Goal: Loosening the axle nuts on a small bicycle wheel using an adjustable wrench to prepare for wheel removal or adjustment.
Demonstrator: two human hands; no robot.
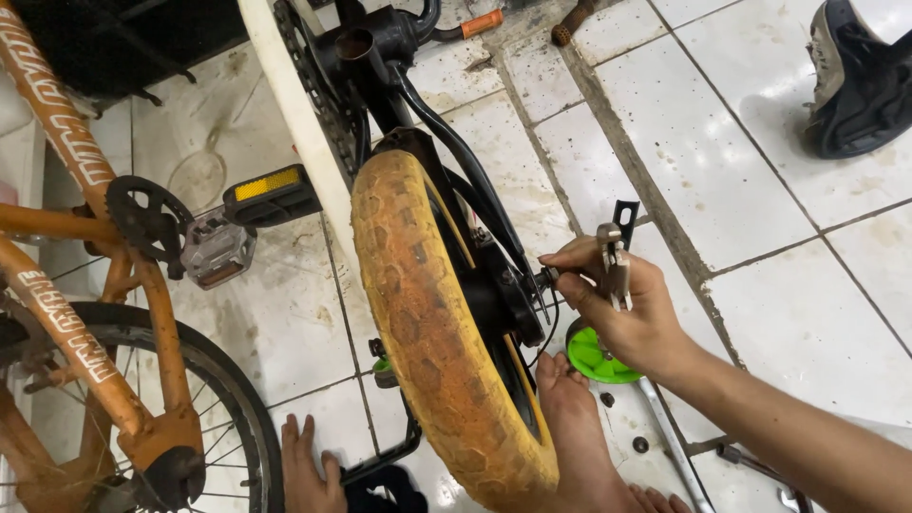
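The right hand, fingers closed around pliers, reaches left to the axle nut beside the yellow tyre.

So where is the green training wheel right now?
In the head view the green training wheel lies on the tiled floor right of the yellow tyre, just below the right hand and beside a bare foot.

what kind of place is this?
Probably an informal bicycle repair spot on a grimy white tiled floor: an upturned bike with a yellow tyre, an orange bike beside it, and pliers in the right hand.
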